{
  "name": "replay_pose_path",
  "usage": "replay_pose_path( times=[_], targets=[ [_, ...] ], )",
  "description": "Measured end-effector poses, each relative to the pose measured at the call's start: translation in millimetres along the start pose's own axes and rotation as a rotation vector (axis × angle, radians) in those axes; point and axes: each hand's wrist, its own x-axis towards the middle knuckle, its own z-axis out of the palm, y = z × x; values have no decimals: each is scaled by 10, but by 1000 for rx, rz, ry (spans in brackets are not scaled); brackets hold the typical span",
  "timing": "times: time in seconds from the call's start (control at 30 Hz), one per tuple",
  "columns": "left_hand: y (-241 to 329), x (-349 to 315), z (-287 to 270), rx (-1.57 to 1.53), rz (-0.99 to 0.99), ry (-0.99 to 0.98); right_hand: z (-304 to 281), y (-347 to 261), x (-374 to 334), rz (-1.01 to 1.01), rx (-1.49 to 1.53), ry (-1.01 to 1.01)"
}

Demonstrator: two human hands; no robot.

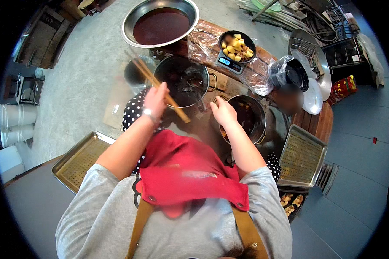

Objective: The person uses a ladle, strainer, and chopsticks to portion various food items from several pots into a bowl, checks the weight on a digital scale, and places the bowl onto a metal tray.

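Observation:
My left hand (157,100) is closed around a pair of long wooden chopsticks (178,111). Their far ends slant up to the left, blurred, beside a large dark pot (162,71) with brass handles. A ladle (199,97) leans in that pot, over dark contents. Farther right, my right hand (224,112) is closed at the upper-left handle of a second metal pot (263,123), which holds dark liquid with pieces in it. My fingers mostly hide that handle.
A wide steel bowl (127,29) of red-brown liquid stands at the back. A black bowl of yellow chunks (235,47) sits on a digital scale (230,64). Perforated trays (84,159) (304,157) flank me. Plastic-lined black bowls (285,73) and a white plate (312,97) are at right.

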Motion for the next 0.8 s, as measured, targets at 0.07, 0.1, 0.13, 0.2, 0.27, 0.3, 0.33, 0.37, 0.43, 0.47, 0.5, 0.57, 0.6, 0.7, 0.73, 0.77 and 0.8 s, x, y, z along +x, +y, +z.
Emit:
replay_pose_path(
  times=[0.07,0.1,0.13,0.2,0.27,0.3,0.33,0.37,0.43,0.47,0.5,0.57,0.6,0.7,0.73,0.77,0.8],
  targets=[
    [231,-157,327,-378,-182,-123,-98,-106,-160,-113,460,-110],
    [273,-216,470,-465,-219,-154,-151,-191,-242,-169,690,-167],
    [258,-253,541,-459,-240,-206,-266,-336,-332,-277,783,-130],
    [157,-335,701,-443,-226,-273,-305,-586,-426,-407,977,-11],
    [79,-405,733,-511,-249,-467,-443,-670,-422,-413,834,44],
    [93,-448,734,-508,-268,-461,-489,-695,-405,-411,764,76],
    [103,-487,733,-505,-285,-454,-422,-678,-379,-438,802,129],
    [107,-515,730,-502,-302,-445,-404,-687,-392,-455,757,140],
    [99,-510,656,-463,-280,-409,-413,-735,-444,-487,661,155],
    [72,-500,603,-440,-249,-329,-433,-790,-468,-507,667,176],
    [34,-480,546,-417,-216,-252,-421,-768,-442,-472,720,100],
    [52,-435,335,-54,-127,-55,-349,-651,-321,-393,821,-52],
    [-48,-339,113,32,-9,-45,-343,-569,-204,-315,797,-51],
    [11,-363,-378,78,43,77,-139,-34,421,82,1086,-1],
    [-125,-339,-586,130,112,80,-163,103,618,215,1109,43],
    [-199,-375,-696,339,126,186,-139,310,864,336,1210,29],
    [-221,-446,-765,444,152,171,-181,364,1033,452,1324,40]
  ],
)
